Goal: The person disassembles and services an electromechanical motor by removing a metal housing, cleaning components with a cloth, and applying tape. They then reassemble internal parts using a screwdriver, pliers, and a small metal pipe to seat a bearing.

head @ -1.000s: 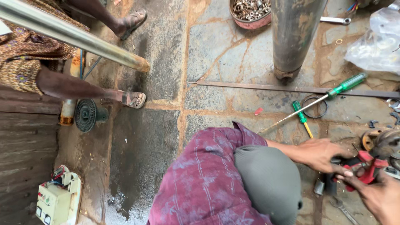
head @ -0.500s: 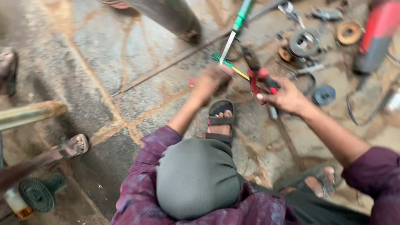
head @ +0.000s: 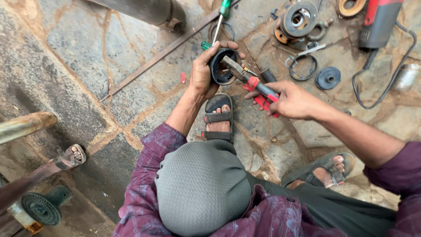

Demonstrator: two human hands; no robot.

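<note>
Left hand [head: 202, 73] wraps black ring-shaped part [head: 220, 66], opening facing right. Right hand [head: 293, 100] clasps red-handled pliers [head: 250, 80], long axis slanting up-left, nose inside ring, above sandalled foot [head: 218, 119].

A black round housing [head: 221, 66] stands on edge above the sandalled foot [head: 219, 118]; red-handled pliers [head: 252, 83] poke slantwise into its opening.

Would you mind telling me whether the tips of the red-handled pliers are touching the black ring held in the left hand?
Touching. The head view shows the pliers tips lying across the rim of the black ring, no gap visible.
</note>
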